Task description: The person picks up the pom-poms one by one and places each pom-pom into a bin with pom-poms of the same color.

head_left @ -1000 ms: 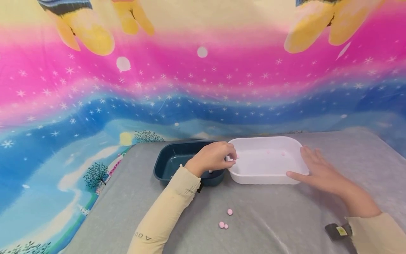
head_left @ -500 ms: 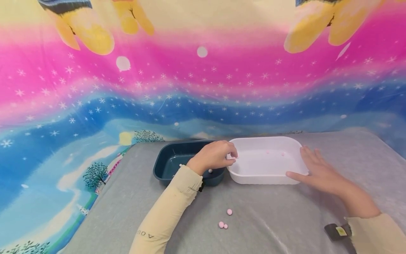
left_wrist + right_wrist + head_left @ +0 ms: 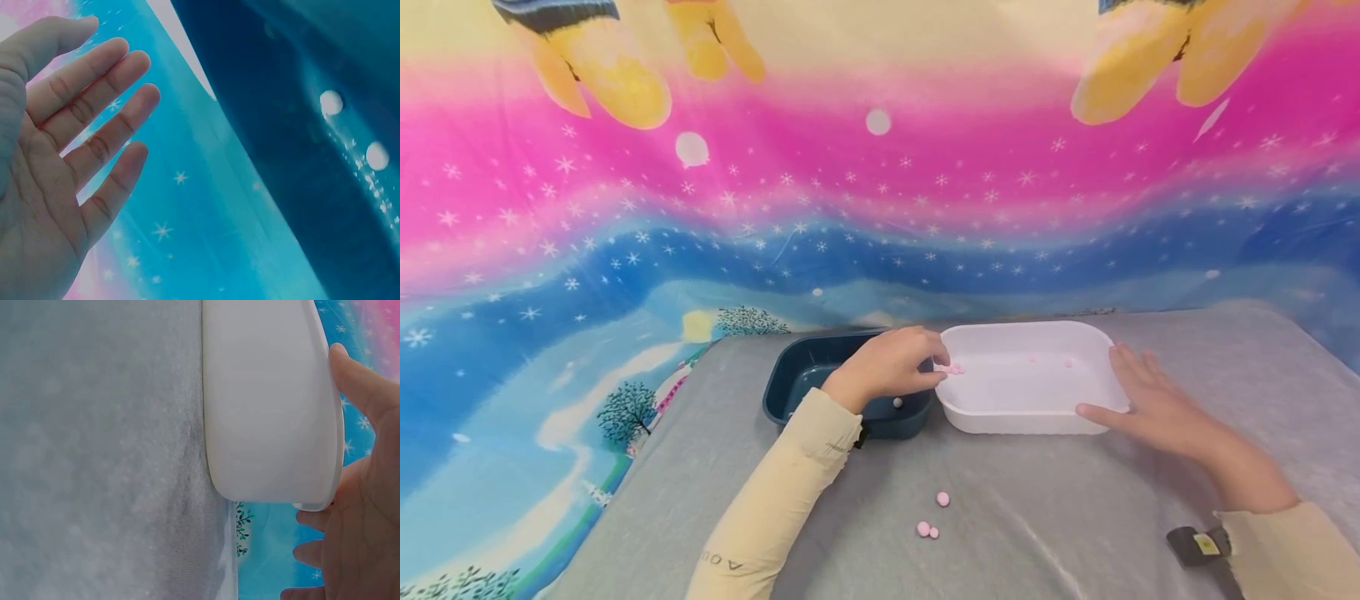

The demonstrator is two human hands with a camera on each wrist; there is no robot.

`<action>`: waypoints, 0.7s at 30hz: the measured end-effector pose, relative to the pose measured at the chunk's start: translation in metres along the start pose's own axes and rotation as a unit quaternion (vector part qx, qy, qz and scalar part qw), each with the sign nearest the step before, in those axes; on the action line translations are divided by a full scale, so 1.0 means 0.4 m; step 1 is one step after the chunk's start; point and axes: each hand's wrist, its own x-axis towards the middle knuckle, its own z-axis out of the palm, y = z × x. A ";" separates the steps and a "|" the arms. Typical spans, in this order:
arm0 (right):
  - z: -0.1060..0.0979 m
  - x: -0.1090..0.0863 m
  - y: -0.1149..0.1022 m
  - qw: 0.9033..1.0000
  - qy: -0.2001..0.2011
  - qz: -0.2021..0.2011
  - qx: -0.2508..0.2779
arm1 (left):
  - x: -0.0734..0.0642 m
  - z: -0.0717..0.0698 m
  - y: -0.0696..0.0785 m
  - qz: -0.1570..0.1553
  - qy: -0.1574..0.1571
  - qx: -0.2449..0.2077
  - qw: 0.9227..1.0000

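My left hand (image 3: 891, 364) hangs over the dark blue-green basin (image 3: 775, 385), its fingertips at the left rim of the white basin (image 3: 1026, 423). In the left wrist view the left hand (image 3: 81, 137) has loosely bent, spread fingers and nothing in its palm. Small pink balls (image 3: 957, 369) lie in the white basin just beyond those fingertips. My right hand (image 3: 1168, 412) rests against the white basin's right end; its thumb touches the rim in the right wrist view. A small pale ball (image 3: 898, 403) sits inside the dark basin, while the left wrist view shows two white balls (image 3: 332, 102) there.
Both basins stand side by side on a grey cloth (image 3: 1015, 517). Three pink balls (image 3: 943, 498) lie on the cloth in front of them. Behind hangs a printed backdrop (image 3: 880, 208). A black strap device (image 3: 1195, 547) is on the right wrist.
My left hand has drawn back slightly to the left and its fingertips have parted. Pink balls now show in the white basin beside them. The right hand has stayed in place.
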 end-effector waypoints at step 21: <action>0.001 -0.002 0.003 1.000 0.010 -0.006 0.000 | -0.078 0.006 0.015 0.020 0.016 0.039 0.999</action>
